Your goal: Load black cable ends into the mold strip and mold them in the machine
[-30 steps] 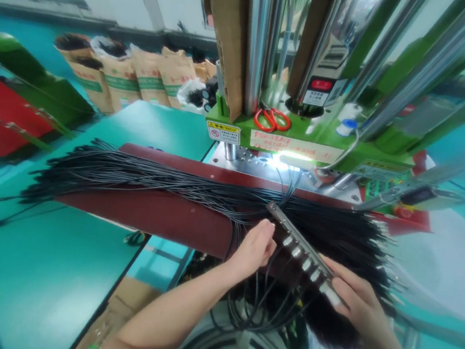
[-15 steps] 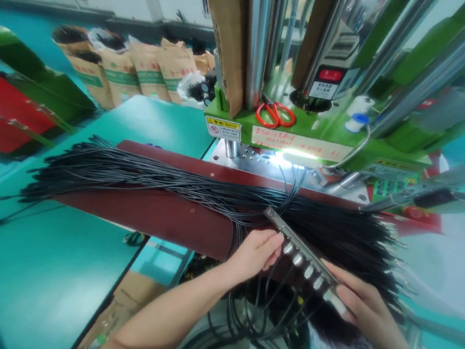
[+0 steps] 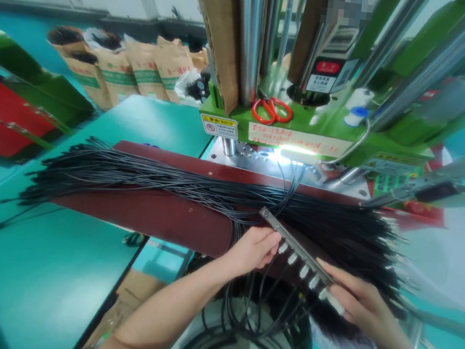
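Note:
A narrow metal bar (image 3: 297, 246) marked "B" at its far end slants across the space in front of me. Several silver cable connectors (image 3: 304, 272) sit in a row along its near edge, and their black cables (image 3: 260, 301) hang in loops toward my lap. My right hand (image 3: 355, 295) grips the bar's lower right end, thumb and fingers on opposite sides. Near the marked end, my left hand (image 3: 255, 250) is closed in a pinch on a connector at the bar's edge; the fingers hide most of it.
A thick bundle of black cables (image 3: 165, 178) lies across a dark red board (image 3: 148, 215). Behind it stands a green press (image 3: 227, 106) with a lit work area, red-handled scissors (image 3: 271, 111) and a thread spool (image 3: 356, 116). Paper sacks (image 3: 144, 66) stand beyond the green table (image 3: 66, 267).
The bar and both hands have shifted slightly left in view. The bar has tilted a little, so the connectors look shorter. Both hands keep their hold.

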Tool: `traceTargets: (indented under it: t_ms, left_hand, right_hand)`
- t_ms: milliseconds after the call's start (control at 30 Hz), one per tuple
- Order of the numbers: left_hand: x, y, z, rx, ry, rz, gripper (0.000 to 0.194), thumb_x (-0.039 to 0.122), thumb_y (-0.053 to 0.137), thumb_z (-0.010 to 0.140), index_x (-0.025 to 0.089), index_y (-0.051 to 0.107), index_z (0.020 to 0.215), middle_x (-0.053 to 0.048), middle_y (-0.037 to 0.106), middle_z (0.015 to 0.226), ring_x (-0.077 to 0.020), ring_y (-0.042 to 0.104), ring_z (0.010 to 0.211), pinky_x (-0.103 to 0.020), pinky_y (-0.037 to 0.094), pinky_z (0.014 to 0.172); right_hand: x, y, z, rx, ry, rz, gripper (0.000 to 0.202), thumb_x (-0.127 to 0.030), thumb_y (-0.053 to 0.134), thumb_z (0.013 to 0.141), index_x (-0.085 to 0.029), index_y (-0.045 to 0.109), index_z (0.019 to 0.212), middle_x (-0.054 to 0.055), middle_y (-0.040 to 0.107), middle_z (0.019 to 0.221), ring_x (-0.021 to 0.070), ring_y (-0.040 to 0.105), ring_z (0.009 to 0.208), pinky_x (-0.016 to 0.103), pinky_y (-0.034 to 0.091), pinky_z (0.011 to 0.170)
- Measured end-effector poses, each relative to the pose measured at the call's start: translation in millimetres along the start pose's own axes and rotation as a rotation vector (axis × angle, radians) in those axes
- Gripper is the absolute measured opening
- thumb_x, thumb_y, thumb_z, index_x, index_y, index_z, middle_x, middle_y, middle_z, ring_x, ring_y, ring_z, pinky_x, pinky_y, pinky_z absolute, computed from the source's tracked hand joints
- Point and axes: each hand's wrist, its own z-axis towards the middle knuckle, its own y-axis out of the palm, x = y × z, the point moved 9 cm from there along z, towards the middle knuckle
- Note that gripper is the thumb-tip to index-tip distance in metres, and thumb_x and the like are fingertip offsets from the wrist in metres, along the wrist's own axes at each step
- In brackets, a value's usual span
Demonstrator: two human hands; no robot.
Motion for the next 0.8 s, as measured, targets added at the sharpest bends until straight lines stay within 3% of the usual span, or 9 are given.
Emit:
traceTargets:
  t_ms: [100, 233, 333, 567, 700, 800]
  left_hand:
    - [8, -1.2, 1, 0.005, 0.04, 0.051, 0.038, 0.047, 0.039, 0.084, 0.017, 0.042, 0.061, 0.008, 0.032, 0.04, -0.0043, 0.027, 0.034, -0.017, 0.023, 0.036]
    - [31, 0.4, -6, -0.03, 0.096, 0.31, 0.038, 0.045, 0.035, 0.087, 0.016, 0.048, 0.066, 0.005, 0.045, 0.048, -0.0057, 0.038, 0.042, -0.019, 0.031, 0.045]
    - [40, 0.3, -16, -0.034, 0.121, 0.489, 0.034, 0.04, 0.041, 0.085, 0.016, 0.046, 0.061, 0.003, 0.049, 0.054, -0.0067, 0.042, 0.05, -0.02, 0.033, 0.053]
    - [24, -3.0, -12, 0.086, 0.088, 0.184, 0.038, 0.047, 0.044, 0.081, 0.017, 0.039, 0.057, 0.005, 0.038, 0.051, -0.0065, 0.033, 0.047, -0.02, 0.027, 0.047]
    - [21, -1.5, -6, 0.106, 0.088, 0.122, 0.039, 0.048, 0.047, 0.078, 0.017, 0.039, 0.057, 0.005, 0.036, 0.048, -0.0059, 0.03, 0.044, -0.02, 0.025, 0.045]
    - [29, 0.8, -7, 0.044, 0.124, 0.196, 0.037, 0.045, 0.042, 0.083, 0.016, 0.044, 0.06, 0.005, 0.039, 0.05, -0.0065, 0.033, 0.046, -0.02, 0.028, 0.047]
  right_hand:
    - [-8, -4, -1, 0.077, -0.047, -0.018, 0.044, -0.041, 0.051, 0.081, -0.024, 0.056, 0.122, 0.005, 0.067, 0.098, 0.0155, 0.061, 0.061, 0.024, 0.05, 0.051]
    - [-4, -13, -7, 0.213, -0.035, 0.072, 0.044, -0.043, 0.051, 0.08, -0.022, 0.06, 0.118, 0.006, 0.069, 0.091, 0.0205, 0.064, 0.067, 0.026, 0.052, 0.051]
    - [0, -16, -9, 0.246, -0.021, 0.104, 0.044, -0.041, 0.051, 0.081, -0.02, 0.059, 0.119, 0.007, 0.069, 0.092, 0.0231, 0.066, 0.076, 0.026, 0.054, 0.055]
    - [-18, -10, -2, 0.163, -0.153, -0.067, 0.04, -0.037, 0.052, 0.081, -0.022, 0.061, 0.117, 0.006, 0.063, 0.113, 0.0262, 0.06, 0.1, 0.033, 0.05, 0.083]
    - [-23, -10, -3, 0.179, -0.175, -0.103, 0.041, -0.036, 0.052, 0.081, -0.023, 0.059, 0.118, 0.006, 0.062, 0.115, 0.0271, 0.057, 0.106, 0.036, 0.048, 0.087]
    - [-18, -10, -6, 0.203, -0.166, -0.027, 0.04, -0.035, 0.053, 0.079, -0.021, 0.061, 0.116, 0.007, 0.064, 0.112, 0.025, 0.06, 0.099, 0.032, 0.05, 0.082]
